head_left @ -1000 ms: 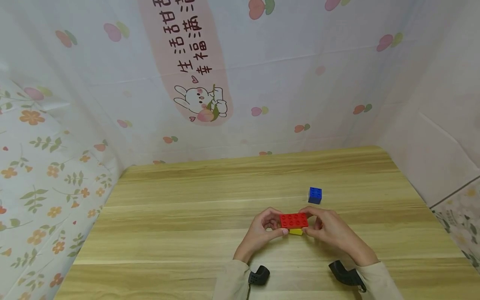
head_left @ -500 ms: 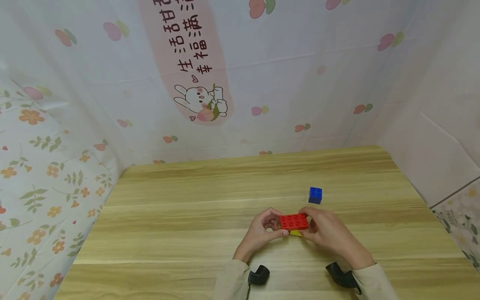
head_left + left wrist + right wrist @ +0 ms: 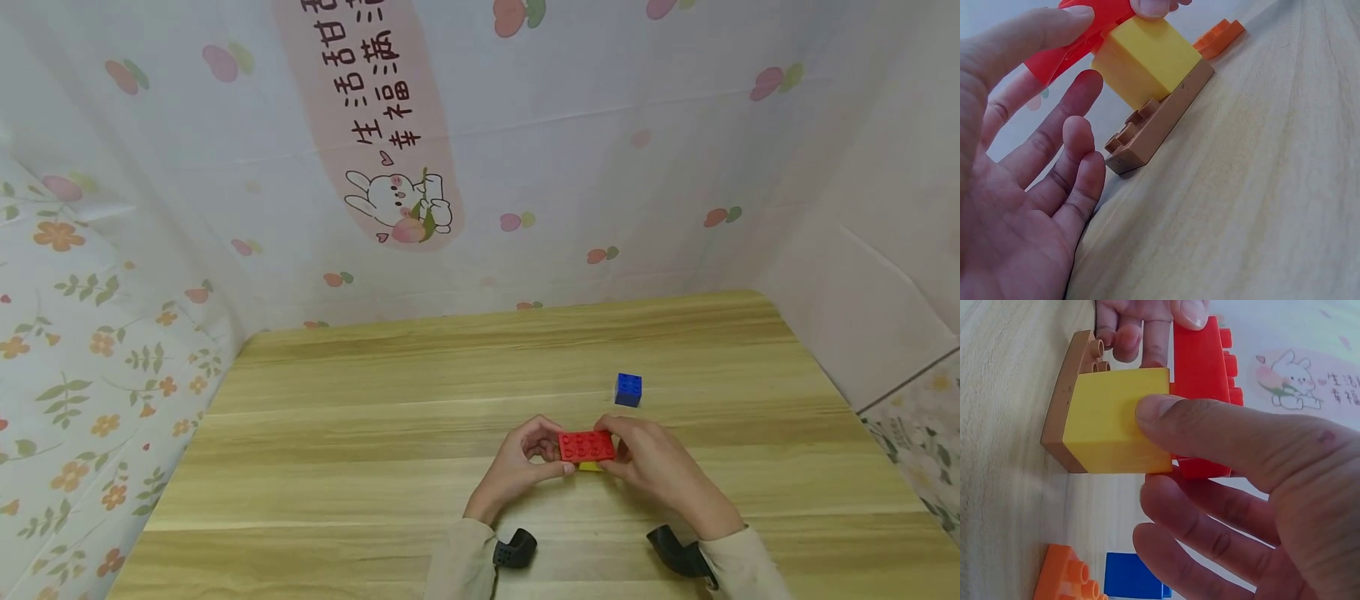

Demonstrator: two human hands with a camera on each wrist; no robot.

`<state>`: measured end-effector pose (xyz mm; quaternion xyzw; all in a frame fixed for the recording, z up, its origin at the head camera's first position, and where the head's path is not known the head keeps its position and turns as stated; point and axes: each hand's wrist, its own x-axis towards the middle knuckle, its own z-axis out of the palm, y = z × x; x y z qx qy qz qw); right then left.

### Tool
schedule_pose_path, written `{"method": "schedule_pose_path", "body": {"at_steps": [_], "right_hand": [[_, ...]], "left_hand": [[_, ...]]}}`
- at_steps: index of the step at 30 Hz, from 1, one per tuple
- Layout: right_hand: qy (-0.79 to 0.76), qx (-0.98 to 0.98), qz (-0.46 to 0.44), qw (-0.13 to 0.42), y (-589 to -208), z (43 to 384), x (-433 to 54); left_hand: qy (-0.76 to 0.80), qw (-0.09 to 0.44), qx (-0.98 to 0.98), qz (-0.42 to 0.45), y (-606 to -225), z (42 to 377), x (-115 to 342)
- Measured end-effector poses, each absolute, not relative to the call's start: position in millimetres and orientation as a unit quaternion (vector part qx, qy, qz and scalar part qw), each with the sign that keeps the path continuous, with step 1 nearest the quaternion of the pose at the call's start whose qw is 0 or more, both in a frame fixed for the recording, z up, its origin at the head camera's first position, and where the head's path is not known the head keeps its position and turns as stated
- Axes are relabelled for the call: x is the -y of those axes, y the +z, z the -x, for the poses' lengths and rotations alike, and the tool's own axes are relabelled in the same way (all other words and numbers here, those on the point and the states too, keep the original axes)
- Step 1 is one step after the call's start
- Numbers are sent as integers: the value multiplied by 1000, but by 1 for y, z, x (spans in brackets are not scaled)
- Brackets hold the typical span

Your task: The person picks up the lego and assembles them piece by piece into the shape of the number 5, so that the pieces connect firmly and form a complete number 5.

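Observation:
Both hands meet at a red eight-stud brick [image 3: 587, 446] over the table. My left hand [image 3: 525, 462] pinches its left end between thumb and index finger; the other fingers are loosely bent. Directly beneath the red brick is a yellow brick [image 3: 1116, 419], standing on a long tan-brown brick [image 3: 1172, 119] that lies on the table. A narrow gap shows between red and yellow in the right wrist view. My right hand [image 3: 660, 467] reaches across the red brick's right end, its thumb tip on the yellow brick's face and its fingers around the far side, partly hidden.
A blue brick [image 3: 628, 389] stands just beyond my right hand. An orange brick [image 3: 1054, 572] lies near it, hidden from the head view. The wooden table [image 3: 360, 467] extends left, with printed cloth [image 3: 555, 167] behind.
My right hand and forearm have shifted slightly left and inward, the thumb slipping lower beside the yellow brick. The red brick has tilted slightly, and less yellow shows beneath it. The left hand stays almost still.

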<state>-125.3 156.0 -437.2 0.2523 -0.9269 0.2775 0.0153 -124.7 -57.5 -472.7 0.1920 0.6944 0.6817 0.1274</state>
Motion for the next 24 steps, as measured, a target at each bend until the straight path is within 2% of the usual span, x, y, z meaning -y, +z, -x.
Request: {"method": "schedule_pose_path", "body": {"at_steps": [11,24], "right_hand": [[269,932,-240,27,-435,124,-155],[280,933,-224,9,-435,124,-154]], "left_hand": [[684,124,-693,-190,-472,125,58],[685,131,-693,-180,-471,125,59]]}}
